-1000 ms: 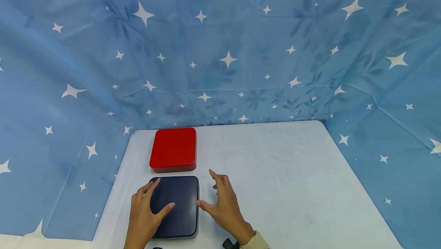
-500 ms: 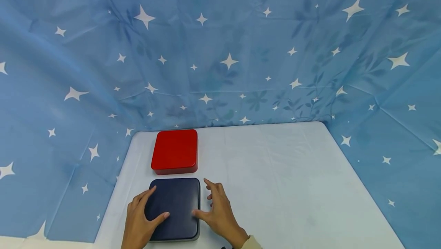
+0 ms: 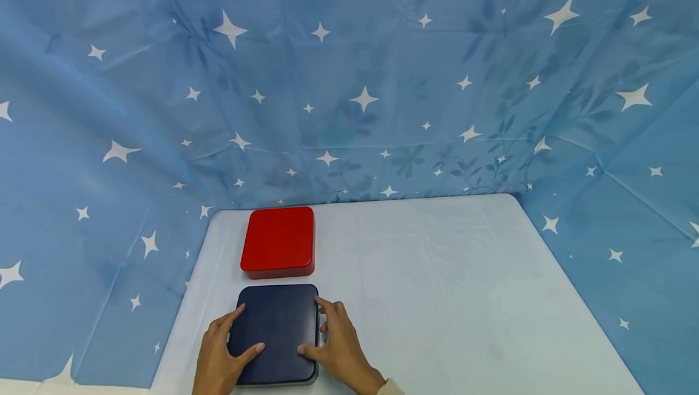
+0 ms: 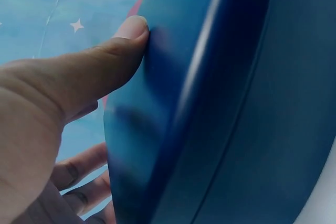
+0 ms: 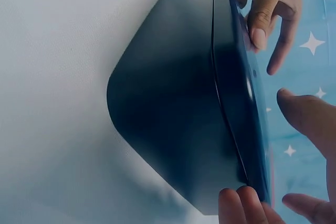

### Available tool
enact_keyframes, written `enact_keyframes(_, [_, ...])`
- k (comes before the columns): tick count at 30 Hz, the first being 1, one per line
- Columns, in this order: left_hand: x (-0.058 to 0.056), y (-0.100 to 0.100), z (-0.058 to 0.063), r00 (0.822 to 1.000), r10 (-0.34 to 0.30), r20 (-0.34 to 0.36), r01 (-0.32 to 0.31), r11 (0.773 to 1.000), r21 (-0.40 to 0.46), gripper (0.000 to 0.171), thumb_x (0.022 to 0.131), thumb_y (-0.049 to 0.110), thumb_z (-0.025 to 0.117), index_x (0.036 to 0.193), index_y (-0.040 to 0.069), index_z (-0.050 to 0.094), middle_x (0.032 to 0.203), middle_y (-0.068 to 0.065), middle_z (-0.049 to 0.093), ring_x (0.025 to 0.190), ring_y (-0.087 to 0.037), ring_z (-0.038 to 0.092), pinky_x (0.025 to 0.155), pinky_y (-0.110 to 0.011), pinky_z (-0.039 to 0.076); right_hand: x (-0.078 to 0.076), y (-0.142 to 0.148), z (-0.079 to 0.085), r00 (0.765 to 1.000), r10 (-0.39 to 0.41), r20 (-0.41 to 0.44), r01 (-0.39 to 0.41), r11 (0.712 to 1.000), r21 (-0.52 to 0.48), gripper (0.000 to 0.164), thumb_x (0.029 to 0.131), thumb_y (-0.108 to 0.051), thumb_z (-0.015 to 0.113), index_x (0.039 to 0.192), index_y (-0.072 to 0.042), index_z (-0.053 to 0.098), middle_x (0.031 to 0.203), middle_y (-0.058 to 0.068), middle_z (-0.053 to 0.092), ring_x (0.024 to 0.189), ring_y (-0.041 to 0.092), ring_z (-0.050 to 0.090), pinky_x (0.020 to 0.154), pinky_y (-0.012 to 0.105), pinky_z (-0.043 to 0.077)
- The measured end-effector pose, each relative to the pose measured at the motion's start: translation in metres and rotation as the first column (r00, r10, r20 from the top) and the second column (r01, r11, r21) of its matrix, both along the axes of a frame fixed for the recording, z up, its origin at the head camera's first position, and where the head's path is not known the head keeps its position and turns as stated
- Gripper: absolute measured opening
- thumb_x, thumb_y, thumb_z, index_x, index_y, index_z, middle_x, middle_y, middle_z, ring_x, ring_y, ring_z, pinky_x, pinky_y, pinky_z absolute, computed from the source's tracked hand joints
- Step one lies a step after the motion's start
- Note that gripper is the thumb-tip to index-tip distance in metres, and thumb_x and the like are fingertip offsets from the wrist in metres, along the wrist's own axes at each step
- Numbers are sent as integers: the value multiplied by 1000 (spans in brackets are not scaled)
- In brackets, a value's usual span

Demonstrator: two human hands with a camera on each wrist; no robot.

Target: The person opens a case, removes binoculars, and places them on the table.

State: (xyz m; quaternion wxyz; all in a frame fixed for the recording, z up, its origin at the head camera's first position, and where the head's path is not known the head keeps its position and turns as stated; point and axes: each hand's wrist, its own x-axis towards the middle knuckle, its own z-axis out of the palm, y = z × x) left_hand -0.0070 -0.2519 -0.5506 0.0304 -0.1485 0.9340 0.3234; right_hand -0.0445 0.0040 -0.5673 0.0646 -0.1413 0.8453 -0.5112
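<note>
A square dark blue tin (image 3: 278, 328) with rounded corners lies lid-up near the front left of the table; its lid seam shows in both wrist views. My left hand (image 3: 217, 352) is at its left edge, thumb (image 4: 132, 29) at or just over the lid and the other fingers spread along the far side. At the right edge is my right hand (image 3: 341, 346). In the right wrist view its lower fingers (image 5: 239, 203) touch or nearly touch the tin's side, while its thumb (image 5: 302, 111) stands apart from the lid. Neither hand is visibly curled round the tin.
A square red tin (image 3: 280, 240) sits just behind the dark blue one, a narrow gap between them. White cloth covers the table (image 3: 437, 298). A blue curtain (image 3: 360, 67) with white stars rises along the back and sides.
My right hand has moved left and toward me, up to the dark blue tin's right edge. My left hand has shifted slightly down and left along the other edge. Both tins stay put.
</note>
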Motion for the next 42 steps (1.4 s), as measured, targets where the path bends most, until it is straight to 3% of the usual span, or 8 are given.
enact_keyframes(5, [1, 0, -2, 1000, 7, -16, -7, 1000, -6, 102, 75, 37, 98, 160, 12, 47, 155, -29, 46, 138, -52, 47, 112, -70, 44, 3, -3, 0, 1000, 0, 3, 0, 1000, -16, 97, 75, -22, 99, 156, -11, 48, 126, 8, 56, 87, 11, 57, 67, 17, 45])
enact_keyframes(17, [3, 4, 0, 999, 22, -23, -22, 999, -33, 100, 75, 34, 98, 159, 13, 49, 158, -29, 47, 140, -53, 43, 115, -72, 40, 6, -9, 0, 998, -49, 27, 48, 998, 28, 94, 69, -12, 100, 152, -8, 54, 116, 5, 55, 81, 4, 52, 66, 18, 43])
enact_keyframes(30, [5, 3, 1, 998, 19, -59, -19, 1000, 8, 99, 73, 33, 99, 158, 13, 51, 156, -29, 48, 138, -51, 43, 115, -73, 40, 7, -12, 1, 984, -78, 157, 86, 995, -47, 97, 68, -2, 99, 154, -10, 55, 115, 2, 52, 81, 9, 54, 66, 18, 50])
enact_keyframes(36, [6, 3, 1, 997, 24, -73, -23, 1000, 17, 98, 73, 33, 99, 157, 15, 52, 155, -28, 48, 138, -51, 44, 114, -74, 39, 8, -10, -1, 992, -53, 113, 67, 990, -120, 96, 68, -1, 98, 154, -9, 56, 124, 5, 54, 83, 6, 54, 68, 18, 52])
enact_keyframes(42, [7, 4, 3, 997, 45, -58, -45, 999, 13, 98, 73, 30, 99, 157, 12, 52, 156, -28, 44, 139, -53, 43, 116, -74, 36, 6, -11, -1, 997, -49, 64, 56, 992, -117, 96, 69, -1, 98, 155, -12, 56, 132, 8, 54, 85, 4, 55, 69, 20, 55])
